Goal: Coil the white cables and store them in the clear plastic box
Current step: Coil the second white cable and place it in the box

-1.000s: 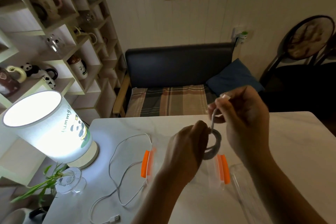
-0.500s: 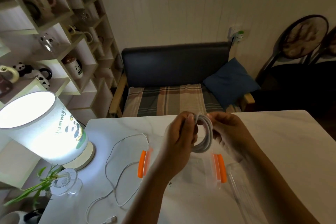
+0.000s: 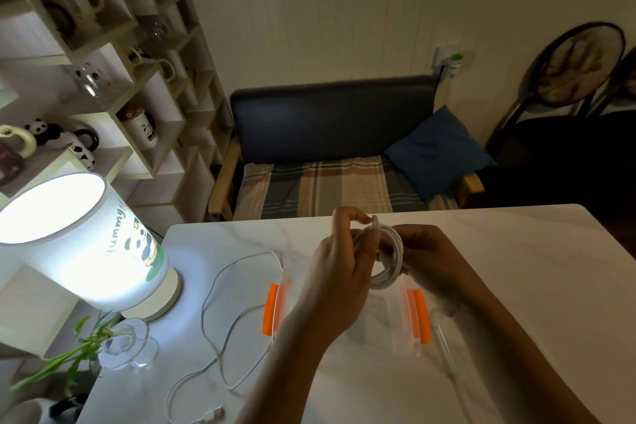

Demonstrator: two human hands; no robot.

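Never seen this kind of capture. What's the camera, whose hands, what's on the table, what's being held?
There is no robot: one wide-angle camera sits on a person's head, looking forward and down, so the two arms entering from below are the wearer's own. Both hands are raised over a white marble-look table. The left hand and right hand together hold a coiled white cable, fingers curled around the loop. Beneath them stands a clear plastic box with orange clips; whether anything lies inside cannot be told. A second white cable lies loose and uncoiled to the left, its plug near the front edge. A lit lamp and a glass vase with a green sprig stand further left.
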